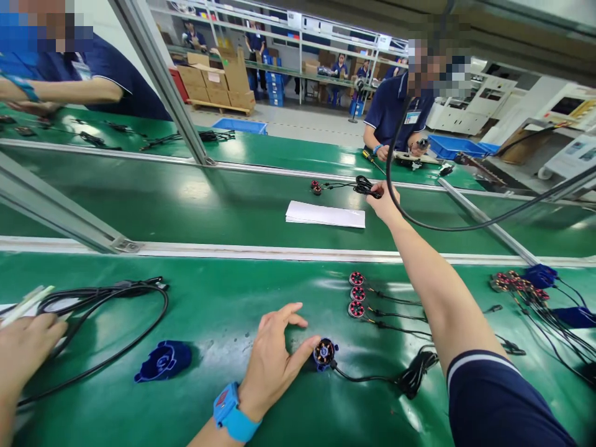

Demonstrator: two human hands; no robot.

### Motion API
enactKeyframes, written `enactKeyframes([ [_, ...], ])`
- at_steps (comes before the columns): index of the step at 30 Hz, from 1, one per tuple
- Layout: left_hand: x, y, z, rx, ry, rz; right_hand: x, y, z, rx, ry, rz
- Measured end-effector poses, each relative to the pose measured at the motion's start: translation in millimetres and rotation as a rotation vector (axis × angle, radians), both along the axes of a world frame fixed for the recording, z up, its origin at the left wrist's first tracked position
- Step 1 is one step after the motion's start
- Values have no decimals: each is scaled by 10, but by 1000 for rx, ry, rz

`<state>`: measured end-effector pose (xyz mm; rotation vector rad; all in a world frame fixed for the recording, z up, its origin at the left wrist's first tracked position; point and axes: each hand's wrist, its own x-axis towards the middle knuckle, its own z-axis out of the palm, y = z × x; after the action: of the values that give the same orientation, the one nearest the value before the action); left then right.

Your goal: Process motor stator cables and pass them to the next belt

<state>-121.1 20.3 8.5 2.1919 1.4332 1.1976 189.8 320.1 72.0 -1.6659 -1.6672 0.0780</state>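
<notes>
My left hand [272,357], with a blue watch on its wrist, lies flat on the green near belt with fingers spread. Its thumb touches a small motor in a blue holder [325,352], whose black cable [410,377] runs right into a coiled bundle. My right hand [382,202] reaches far across to the middle belt and is closed on a coiled black wire bundle [365,185]. That wire leads to a small red motor [316,186] lying on the belt.
Three red motors [356,293] with leads lie in a column near my right arm. A blue cap [162,360], a black cable loop [116,298] and another person's hand [23,351] sit left. White paper [325,215] lies mid-belt. More motors [512,282] pile right. Co-workers stand opposite.
</notes>
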Motion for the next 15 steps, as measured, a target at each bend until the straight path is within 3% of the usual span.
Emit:
enactKeyframes([
  [4,-10,37,-38,21,28,11,328,-322,58,63,16,-56],
  [10,2,111,-164,-3,68,39,1085,-889,-72,73,91,-227],
  [15,107,138,-61,-167,8,82,1556,-1541,-154,82,100,-302],
])
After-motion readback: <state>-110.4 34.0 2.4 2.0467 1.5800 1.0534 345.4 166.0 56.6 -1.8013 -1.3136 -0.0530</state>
